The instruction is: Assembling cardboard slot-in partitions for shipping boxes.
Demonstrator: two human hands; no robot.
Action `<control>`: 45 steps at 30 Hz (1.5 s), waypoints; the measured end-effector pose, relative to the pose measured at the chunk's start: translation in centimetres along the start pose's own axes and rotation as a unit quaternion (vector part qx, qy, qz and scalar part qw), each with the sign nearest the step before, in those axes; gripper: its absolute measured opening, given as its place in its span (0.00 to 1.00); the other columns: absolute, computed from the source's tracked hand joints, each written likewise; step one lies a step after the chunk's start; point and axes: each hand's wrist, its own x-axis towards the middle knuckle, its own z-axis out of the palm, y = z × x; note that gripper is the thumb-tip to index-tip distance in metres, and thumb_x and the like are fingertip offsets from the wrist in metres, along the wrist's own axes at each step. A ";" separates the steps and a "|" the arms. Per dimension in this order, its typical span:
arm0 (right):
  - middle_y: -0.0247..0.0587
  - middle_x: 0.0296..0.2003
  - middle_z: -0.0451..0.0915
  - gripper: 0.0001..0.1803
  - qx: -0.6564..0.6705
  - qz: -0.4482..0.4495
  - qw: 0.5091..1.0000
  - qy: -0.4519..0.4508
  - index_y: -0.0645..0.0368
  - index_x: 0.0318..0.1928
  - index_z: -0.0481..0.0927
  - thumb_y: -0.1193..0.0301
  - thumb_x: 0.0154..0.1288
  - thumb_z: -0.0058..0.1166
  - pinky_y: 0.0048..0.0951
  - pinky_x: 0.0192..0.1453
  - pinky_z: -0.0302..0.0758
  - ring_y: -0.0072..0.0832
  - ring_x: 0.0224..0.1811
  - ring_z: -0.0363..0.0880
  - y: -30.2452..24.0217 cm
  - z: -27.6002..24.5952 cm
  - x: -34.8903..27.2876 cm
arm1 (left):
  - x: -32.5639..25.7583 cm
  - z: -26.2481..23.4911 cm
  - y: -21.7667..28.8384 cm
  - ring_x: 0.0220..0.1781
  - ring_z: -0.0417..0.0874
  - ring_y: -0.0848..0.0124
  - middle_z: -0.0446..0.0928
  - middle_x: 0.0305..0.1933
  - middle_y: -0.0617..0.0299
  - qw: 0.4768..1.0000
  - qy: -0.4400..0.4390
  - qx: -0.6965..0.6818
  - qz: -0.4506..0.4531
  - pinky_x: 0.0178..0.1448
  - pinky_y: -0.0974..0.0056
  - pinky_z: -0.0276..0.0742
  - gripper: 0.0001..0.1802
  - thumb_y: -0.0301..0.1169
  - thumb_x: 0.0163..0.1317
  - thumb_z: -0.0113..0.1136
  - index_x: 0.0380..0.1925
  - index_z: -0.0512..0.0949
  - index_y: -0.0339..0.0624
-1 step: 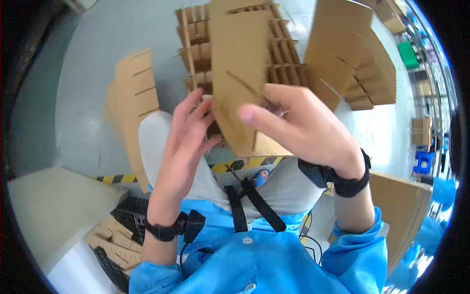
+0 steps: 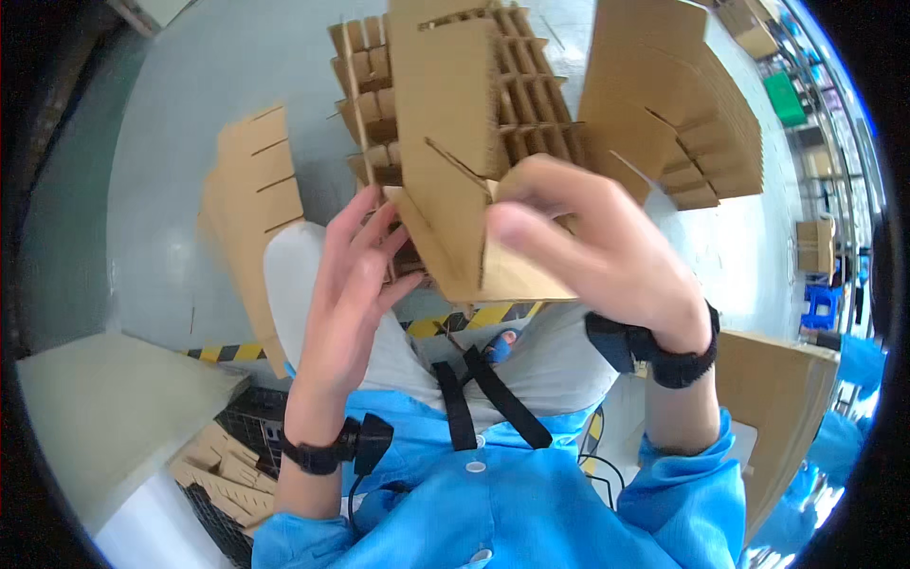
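Here, left hand spread, right hand half-curled at a flat, slotted cardboard panel; grips unclear.

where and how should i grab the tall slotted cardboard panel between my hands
Probably the panel's left edge, beyond the diagonal slot, coming from the left: that edge looks uncut there, while the slot runs toward the right edge. Thumb on the broad face, fingers behind; it looks thin and flat, so a light pinch should do.
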 end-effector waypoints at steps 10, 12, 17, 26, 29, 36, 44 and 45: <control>0.44 0.33 0.83 0.22 0.016 0.299 0.952 0.059 0.68 0.42 0.80 0.58 0.60 0.58 0.34 0.45 0.76 0.37 0.35 0.81 19.2 -7.3 -5.2 | -5.6 8.2 -5.0 0.43 0.81 0.63 0.79 0.41 0.51 0.882 -0.334 0.333 -0.012 0.49 0.62 0.76 0.09 0.25 0.66 0.51 0.43 0.77 0.34; 0.44 0.30 0.83 0.23 -0.144 0.303 0.941 0.045 0.69 0.38 0.81 0.56 0.59 0.58 0.34 0.39 0.76 0.34 0.31 0.81 23.2 -6.7 -3.8 | -4.8 11.7 -0.8 0.43 0.81 0.61 0.79 0.42 0.51 0.864 -0.369 0.337 0.063 0.49 0.62 0.76 0.09 0.23 0.65 0.52 0.44 0.77 0.35; 0.49 0.41 0.84 0.28 0.239 0.218 0.939 0.119 0.65 0.47 0.81 0.51 0.59 0.57 0.35 0.49 0.74 0.34 0.43 0.81 29.9 -4.9 -6.7 | 5.3 22.3 -1.2 0.43 0.79 0.52 0.78 0.41 0.47 0.883 -0.110 0.342 0.303 0.49 0.59 0.75 0.09 0.25 0.66 0.47 0.42 0.76 0.36; 0.54 0.46 0.82 0.25 0.060 0.272 0.960 -0.014 0.64 0.52 0.77 0.57 0.62 0.52 0.35 0.52 0.73 0.44 0.48 0.80 25.6 -5.9 -4.6 | 20.7 18.9 -15.3 0.78 0.45 0.51 0.50 0.74 0.40 0.644 0.017 0.737 0.203 0.75 0.39 0.39 0.31 0.47 0.66 0.48 0.66 0.63 0.46; 0.55 0.41 0.82 0.24 0.117 0.284 0.951 0.042 0.68 0.50 0.77 0.60 0.62 0.52 0.35 0.48 0.74 0.43 0.43 0.81 25.9 -5.7 -6.2 | 22.0 18.4 -16.8 0.78 0.46 0.52 0.51 0.73 0.40 0.624 0.016 0.740 0.251 0.75 0.40 0.38 0.29 0.43 0.67 0.46 0.66 0.63 0.46; 0.52 0.36 0.83 0.19 0.188 0.266 0.933 0.150 0.70 0.48 0.76 0.65 0.66 0.48 0.34 0.46 0.75 0.33 0.39 0.81 20.6 -3.1 -7.7 | 21.6 17.2 -16.2 0.77 0.48 0.52 0.53 0.73 0.41 0.623 -0.003 0.731 0.279 0.75 0.40 0.39 0.25 0.38 0.67 0.43 0.64 0.64 0.44; 0.44 0.40 0.82 0.17 0.202 0.272 0.901 0.269 0.71 0.50 0.74 0.69 0.69 0.50 0.31 0.47 0.75 0.26 0.43 0.78 11.7 -2.3 -12.1 | 21.5 16.7 -16.5 0.78 0.47 0.55 0.52 0.74 0.45 0.622 -0.007 0.738 0.262 0.76 0.40 0.37 0.27 0.41 0.67 0.43 0.65 0.64 0.47; 0.42 0.41 0.82 0.17 0.215 0.280 0.891 0.287 0.70 0.50 0.74 0.69 0.69 0.50 0.31 0.47 0.74 0.26 0.44 0.77 10.8 -2.4 -13.4 | 21.8 16.8 -16.6 0.78 0.46 0.55 0.52 0.74 0.45 0.618 -0.002 0.741 0.261 0.76 0.40 0.36 0.28 0.42 0.67 0.43 0.66 0.64 0.48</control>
